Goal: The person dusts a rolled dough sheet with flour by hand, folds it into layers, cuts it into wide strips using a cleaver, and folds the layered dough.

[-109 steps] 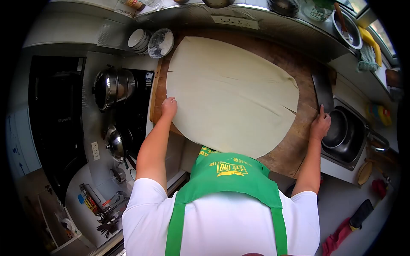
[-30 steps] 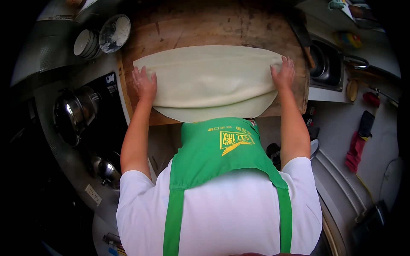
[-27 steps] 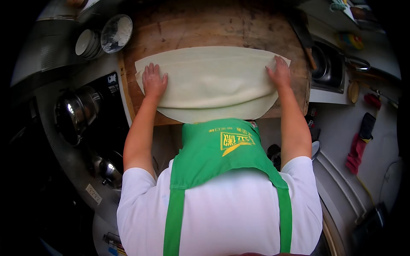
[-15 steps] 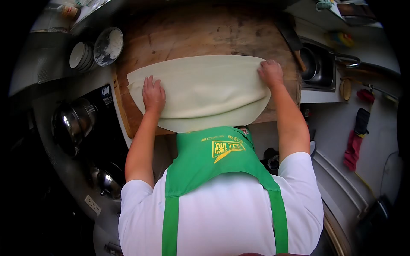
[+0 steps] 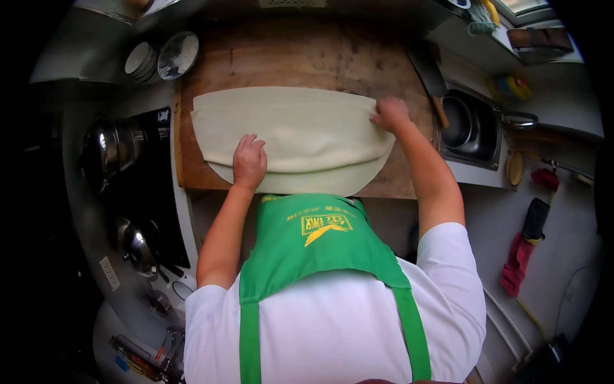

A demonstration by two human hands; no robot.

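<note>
Curls the right hand [image 5: 393, 115] at the far right corner of a pale dough sheet [image 5: 300, 128], with fingers bent and thumb pointing inward; cannot tell from above whether pinching tight or merely touching. Lays the left hand [image 5: 249, 161] over the near left part of the sheet, with fingers loosely bent and parted, clasping nothing.

Works over a broad wooden board [image 5: 288, 57], brown, scuffed and darkened in patches. Wears a white shirt [image 5: 355, 320]. Has the dough on the near half of the board, folded into a half-moon: almost straight along the far side, rounded along the near one, with a soft ridge running across and a lower layer showing beyond it. Wears, over the shirt, a green apron [image 5: 320, 256] with yellow lettering. Has a black hob [image 5: 163, 224] to the left. Has a steel sink [image 5: 491, 144] to the right, with a dark round vessel [image 5: 459, 121] inside. Shows a shiny steel pot [image 5: 105, 153] towards the far left. Has a cleaver [image 5: 427, 73] lying along the board's right edge, with its wooden handle towards the near side, close to the right forearm but apart. Shows, past the far left corner of the board, a bowl of white powder [image 5: 166, 63] just beside some stacked bowls [image 5: 142, 61].
</note>
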